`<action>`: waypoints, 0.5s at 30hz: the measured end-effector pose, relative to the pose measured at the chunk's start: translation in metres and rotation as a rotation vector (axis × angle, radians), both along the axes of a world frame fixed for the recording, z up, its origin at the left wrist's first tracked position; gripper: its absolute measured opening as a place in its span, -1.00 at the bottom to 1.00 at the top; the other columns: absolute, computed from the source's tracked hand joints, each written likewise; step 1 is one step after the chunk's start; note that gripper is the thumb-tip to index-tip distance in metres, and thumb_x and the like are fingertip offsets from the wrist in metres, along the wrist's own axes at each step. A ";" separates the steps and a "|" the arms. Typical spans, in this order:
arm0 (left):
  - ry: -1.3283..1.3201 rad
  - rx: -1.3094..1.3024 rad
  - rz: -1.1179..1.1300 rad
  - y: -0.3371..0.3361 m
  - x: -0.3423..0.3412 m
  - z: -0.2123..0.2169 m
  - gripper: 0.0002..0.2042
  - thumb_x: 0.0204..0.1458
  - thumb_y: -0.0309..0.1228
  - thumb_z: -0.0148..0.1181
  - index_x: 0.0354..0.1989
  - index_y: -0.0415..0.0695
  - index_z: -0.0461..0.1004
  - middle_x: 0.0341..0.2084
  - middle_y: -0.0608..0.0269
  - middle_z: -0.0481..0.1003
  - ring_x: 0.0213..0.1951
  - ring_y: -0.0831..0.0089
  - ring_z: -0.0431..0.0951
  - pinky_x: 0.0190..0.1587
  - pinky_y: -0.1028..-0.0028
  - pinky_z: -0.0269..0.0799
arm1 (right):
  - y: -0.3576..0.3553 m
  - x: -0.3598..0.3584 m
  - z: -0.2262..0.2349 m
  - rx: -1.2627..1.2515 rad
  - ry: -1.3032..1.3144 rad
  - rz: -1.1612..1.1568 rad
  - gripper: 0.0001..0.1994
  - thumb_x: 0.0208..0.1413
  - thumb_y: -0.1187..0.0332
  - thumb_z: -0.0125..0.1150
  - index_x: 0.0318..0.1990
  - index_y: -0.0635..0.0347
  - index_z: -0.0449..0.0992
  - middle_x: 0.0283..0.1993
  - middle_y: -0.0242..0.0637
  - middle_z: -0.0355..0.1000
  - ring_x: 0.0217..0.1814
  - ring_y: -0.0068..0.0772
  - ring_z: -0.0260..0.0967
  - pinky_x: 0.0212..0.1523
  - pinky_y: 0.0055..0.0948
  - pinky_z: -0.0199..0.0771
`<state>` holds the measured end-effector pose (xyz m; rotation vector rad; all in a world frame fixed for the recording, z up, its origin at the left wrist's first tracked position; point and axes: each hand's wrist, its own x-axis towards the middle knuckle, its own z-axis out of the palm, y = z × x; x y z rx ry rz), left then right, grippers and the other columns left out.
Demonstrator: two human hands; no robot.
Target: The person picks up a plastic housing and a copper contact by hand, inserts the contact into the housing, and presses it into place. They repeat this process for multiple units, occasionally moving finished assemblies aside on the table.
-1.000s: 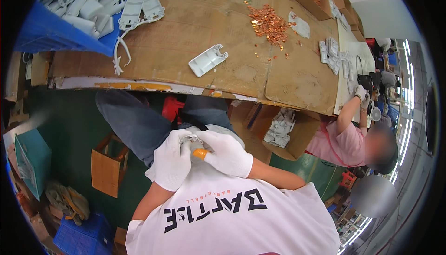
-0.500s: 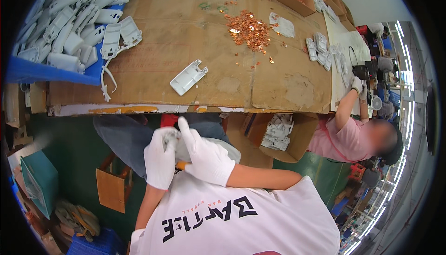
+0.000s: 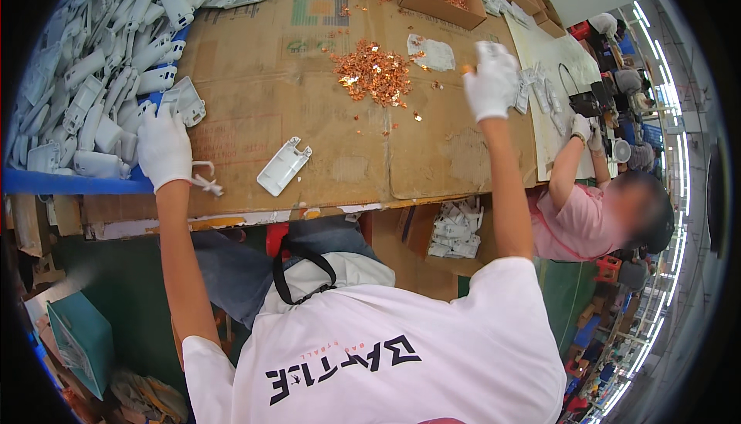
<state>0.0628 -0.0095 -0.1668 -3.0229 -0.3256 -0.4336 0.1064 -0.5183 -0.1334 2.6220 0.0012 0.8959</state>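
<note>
My left hand (image 3: pixel 164 150), in a white glove, reaches to the rim of the blue bin (image 3: pixel 93 183) and closes over a white plastic casing mostly hidden under its fingers. Beside the fingertips lies another white casing (image 3: pixel 185 101), open side up. My right hand (image 3: pixel 492 88), also gloved, is stretched out over the right side of the table, its fingers closed around a small white casing (image 3: pixel 494 52) that is partly hidden. An orange band shows at one finger. Between the hands, a single white casing (image 3: pixel 284 166) lies near the table's front edge.
Copper-coloured small parts (image 3: pixel 372 75) form a heap on the cardboard-covered table (image 3: pixel 231 115), beside a white cloth-like piece (image 3: pixel 432 52). A carton (image 3: pixel 440 8) holds more of them. White casings sit in a lower box (image 3: pixel 457 227). A co-worker in pink (image 3: pixel 575 219) sits at the right.
My hands have parted from in front of my body. The left has gone up to the casings at the blue bin; the right has reached out to the casings at the table's right side.
</note>
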 end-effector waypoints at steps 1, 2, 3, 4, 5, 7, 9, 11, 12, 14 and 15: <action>-0.081 -0.011 -0.050 0.005 0.001 -0.006 -0.74 0.11 -0.27 0.18 -0.11 -0.15 0.49 0.02 -0.09 0.44 -0.04 0.00 0.51 0.02 0.17 0.44 | 0.009 -0.006 -0.012 0.116 0.074 0.262 -0.63 -0.07 0.30 0.34 -0.04 -0.01 0.49 -0.08 -0.25 0.45 -0.02 -0.17 0.39 -0.02 -0.21 0.41; -0.162 -0.027 -0.108 0.006 0.003 -0.008 -0.74 0.10 -0.26 0.20 -0.14 -0.16 0.50 -0.01 -0.09 0.44 -0.04 0.01 0.50 0.02 0.17 0.43 | 0.015 -0.015 -0.026 0.226 0.149 0.514 -0.67 -0.07 0.36 0.34 -0.09 -0.04 0.51 -0.11 -0.32 0.46 -0.06 -0.19 0.40 -0.05 -0.21 0.43; -0.163 -0.027 -0.116 0.006 0.004 -0.005 -0.74 0.10 -0.26 0.20 -0.14 -0.16 0.50 -0.01 -0.09 0.44 -0.04 0.01 0.50 0.02 0.17 0.43 | 0.031 -0.025 -0.038 0.321 0.179 0.518 -0.70 -0.07 0.42 0.31 -0.12 -0.03 0.52 -0.14 -0.36 0.46 -0.08 -0.21 0.41 -0.08 -0.23 0.45; -0.113 -0.091 -0.113 0.004 0.005 -0.001 -0.72 0.09 -0.25 0.22 -0.12 -0.17 0.50 -0.03 -0.08 0.45 -0.03 0.01 0.49 0.03 0.17 0.42 | 0.042 -0.033 -0.047 0.416 0.208 0.522 -0.72 -0.07 0.48 0.28 -0.15 -0.02 0.53 -0.16 -0.41 0.45 -0.11 -0.23 0.42 -0.11 -0.24 0.47; -0.064 -0.152 -0.106 0.004 0.007 0.002 -0.69 0.07 -0.23 0.23 -0.11 -0.18 0.51 -0.05 -0.07 0.45 -0.03 0.01 0.48 0.04 0.17 0.41 | 0.046 -0.034 -0.054 0.420 0.203 0.522 -0.72 -0.07 0.48 0.28 -0.15 -0.02 0.53 -0.16 -0.41 0.45 -0.11 -0.23 0.42 -0.11 -0.24 0.47; -0.066 -0.213 -0.100 0.000 0.007 0.005 -0.67 0.06 -0.23 0.25 -0.09 -0.19 0.50 -0.06 -0.06 0.45 -0.02 0.01 0.47 0.05 0.18 0.40 | 0.051 -0.034 -0.062 0.510 0.218 0.428 -0.75 -0.08 0.50 0.26 -0.19 0.01 0.55 -0.20 -0.39 0.45 -0.14 -0.23 0.43 -0.15 -0.25 0.49; -0.125 -0.306 -0.139 0.002 0.006 0.004 -0.62 0.03 -0.22 0.29 -0.08 -0.21 0.48 -0.07 -0.04 0.45 0.00 0.02 0.45 0.08 0.20 0.38 | 0.051 -0.031 -0.067 0.514 0.220 0.428 -0.78 -0.06 0.51 0.25 -0.21 0.03 0.55 -0.22 -0.37 0.45 -0.14 -0.22 0.43 -0.14 -0.25 0.49; -0.152 -0.336 -0.170 0.004 0.002 0.010 -0.62 0.03 -0.22 0.29 -0.08 -0.22 0.48 -0.07 -0.05 0.45 0.00 0.03 0.45 0.09 0.20 0.37 | 0.045 -0.029 -0.070 0.513 0.221 0.421 -0.80 -0.05 0.52 0.24 -0.23 0.04 0.56 -0.25 -0.35 0.45 -0.14 -0.21 0.44 -0.14 -0.25 0.49; -0.173 -0.373 -0.202 0.001 -0.001 0.014 -0.62 0.02 -0.23 0.29 -0.08 -0.23 0.47 -0.07 -0.05 0.45 0.01 0.04 0.45 0.09 0.21 0.37 | 0.041 -0.029 -0.072 0.521 0.226 0.399 -0.82 -0.03 0.50 0.23 -0.24 0.04 0.56 -0.26 -0.33 0.46 -0.16 -0.18 0.45 -0.16 -0.23 0.49; -0.216 -0.422 -0.197 -0.007 -0.010 0.026 -0.65 0.01 -0.31 0.32 -0.09 -0.24 0.47 -0.06 -0.02 0.45 0.03 0.08 0.45 0.12 0.24 0.35 | 0.035 -0.032 -0.068 0.533 0.223 0.377 -0.85 -0.01 0.49 0.22 -0.26 0.03 0.56 -0.27 -0.30 0.46 -0.18 -0.15 0.46 -0.18 -0.21 0.50; -0.268 -0.503 -0.232 -0.010 -0.017 0.032 -0.66 0.00 -0.36 0.33 -0.09 -0.24 0.46 -0.05 -0.01 0.45 0.04 0.10 0.45 0.13 0.26 0.35 | 0.038 -0.036 -0.063 0.554 0.292 0.286 -0.86 0.02 0.48 0.20 -0.26 0.02 0.55 -0.26 -0.27 0.46 -0.19 -0.11 0.46 -0.19 -0.18 0.50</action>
